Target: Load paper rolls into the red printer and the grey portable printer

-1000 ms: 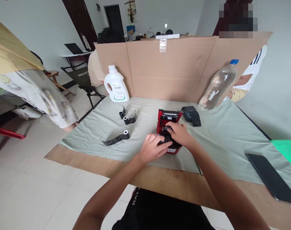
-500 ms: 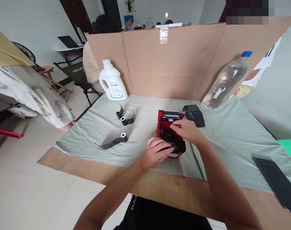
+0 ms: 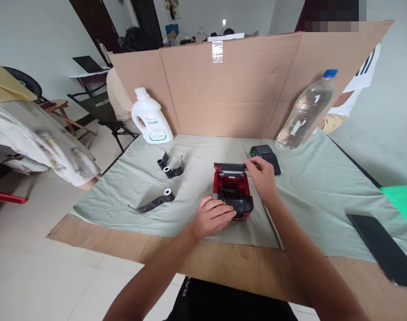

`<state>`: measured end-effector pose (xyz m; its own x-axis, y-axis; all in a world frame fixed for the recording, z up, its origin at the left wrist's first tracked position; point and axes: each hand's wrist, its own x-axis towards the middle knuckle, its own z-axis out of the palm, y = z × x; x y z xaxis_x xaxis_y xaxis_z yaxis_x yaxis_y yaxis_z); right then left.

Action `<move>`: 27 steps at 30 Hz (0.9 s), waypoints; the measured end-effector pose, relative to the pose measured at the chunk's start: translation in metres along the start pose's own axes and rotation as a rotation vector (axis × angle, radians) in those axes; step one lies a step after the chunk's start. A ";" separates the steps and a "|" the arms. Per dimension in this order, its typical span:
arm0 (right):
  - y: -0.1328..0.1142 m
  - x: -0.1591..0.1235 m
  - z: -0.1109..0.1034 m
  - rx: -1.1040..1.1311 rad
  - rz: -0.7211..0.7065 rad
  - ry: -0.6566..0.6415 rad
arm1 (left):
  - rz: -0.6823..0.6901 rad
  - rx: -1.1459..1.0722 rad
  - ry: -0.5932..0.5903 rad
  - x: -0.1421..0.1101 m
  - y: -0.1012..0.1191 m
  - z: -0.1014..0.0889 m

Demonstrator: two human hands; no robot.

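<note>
A small red and black receipt printer (image 3: 217, 180) stands on the cloth in front of me with its lid (image 3: 230, 167) raised. My right hand (image 3: 263, 176) pinches the lid's right corner between thumb and fingers. Across the printer's front lies a strip of dark paper (image 3: 237, 206), and my left hand (image 3: 214, 216) rests on it, fingers stretched out flat. Whether a paper roll sits deep in the red compartment, I cannot tell. To the left lies a partly unrolled black paper roll (image 3: 168, 194). Two smaller rolls, one of them this paper roll (image 3: 168, 172), sit farther back.
Behind the printer is a black handheld device (image 3: 266, 156). A white jug (image 3: 151, 118) and a clear bottle (image 3: 305, 111) stand before a cardboard screen (image 3: 223, 98). A phone (image 3: 382, 249) lies at right. A cable (image 3: 273, 225) runs to the front edge. A person (image 3: 56, 133) stands left.
My right hand has moved from inside the printer to the lid's corner, and the lid is tilted lower. The dark paper now shows across the front under my left hand.
</note>
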<state>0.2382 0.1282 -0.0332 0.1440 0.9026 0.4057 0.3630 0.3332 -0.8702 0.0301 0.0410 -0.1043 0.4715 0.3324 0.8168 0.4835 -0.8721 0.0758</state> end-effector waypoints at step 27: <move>0.050 -0.075 0.008 0.445 0.280 -0.185 | -1.312 -1.074 0.280 0.023 -0.009 0.023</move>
<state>0.2383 0.0796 -0.1096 0.0007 0.9926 0.1213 -0.0955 0.1209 -0.9881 0.0537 0.0646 -0.0993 0.0049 0.9992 -0.0409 -0.3167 0.0404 0.9477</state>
